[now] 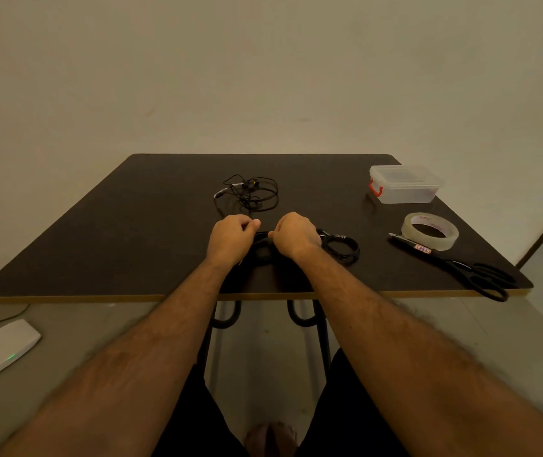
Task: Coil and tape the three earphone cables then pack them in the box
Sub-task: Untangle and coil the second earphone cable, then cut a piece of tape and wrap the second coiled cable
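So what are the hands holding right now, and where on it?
Both hands, left hand and right hand, pinch the top of a black coiled earphone cable lying on the table, one at each side.

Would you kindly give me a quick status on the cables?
Both hands, left and right, gripping one coil. Second coil beside right hand. Third cable still tangled. Box shut, nothing blocking.

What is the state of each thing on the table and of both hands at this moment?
Left hand: fingers curled, holds the coil in hand.
Right hand: fingers curled, pinches the same coil.
Coil in hand: black cable, looped, between both hands.
Finished coil: wound, lying on the table.
Loose earphones: tangled, not coiled.
Box: lid on.
Tape roll: lying flat.
Scissors: blades together, untouched.
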`<action>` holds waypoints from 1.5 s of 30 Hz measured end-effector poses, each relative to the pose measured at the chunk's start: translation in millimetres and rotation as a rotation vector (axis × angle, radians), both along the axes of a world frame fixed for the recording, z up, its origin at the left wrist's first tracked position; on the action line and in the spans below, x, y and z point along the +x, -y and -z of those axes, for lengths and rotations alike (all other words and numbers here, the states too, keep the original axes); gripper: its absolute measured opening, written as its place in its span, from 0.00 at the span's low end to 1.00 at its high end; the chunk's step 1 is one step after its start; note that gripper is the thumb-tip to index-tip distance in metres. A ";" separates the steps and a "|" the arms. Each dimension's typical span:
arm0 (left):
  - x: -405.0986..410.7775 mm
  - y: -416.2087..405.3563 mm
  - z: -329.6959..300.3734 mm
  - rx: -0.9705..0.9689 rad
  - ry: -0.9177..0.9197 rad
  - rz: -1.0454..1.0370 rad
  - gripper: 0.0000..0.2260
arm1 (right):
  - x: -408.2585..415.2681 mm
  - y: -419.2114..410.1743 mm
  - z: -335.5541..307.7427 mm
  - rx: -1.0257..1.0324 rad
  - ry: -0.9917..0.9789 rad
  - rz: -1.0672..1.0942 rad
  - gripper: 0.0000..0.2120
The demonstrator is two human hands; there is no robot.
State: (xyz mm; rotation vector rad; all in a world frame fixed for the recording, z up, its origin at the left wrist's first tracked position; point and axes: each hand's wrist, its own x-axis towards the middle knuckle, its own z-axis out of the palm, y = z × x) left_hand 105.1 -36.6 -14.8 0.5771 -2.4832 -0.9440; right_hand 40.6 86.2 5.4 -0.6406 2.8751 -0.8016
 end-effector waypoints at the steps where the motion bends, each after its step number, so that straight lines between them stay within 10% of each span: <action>1: 0.8 1.4 -0.6 0.012 -0.008 0.000 0.13 | -0.1 0.4 0.2 0.002 -0.004 0.001 0.11; 45: 4.6 -23.3 -33.3 -0.044 -0.141 0.027 0.09 | -19.9 -72.9 -50.2 -0.261 -0.121 -0.025 0.04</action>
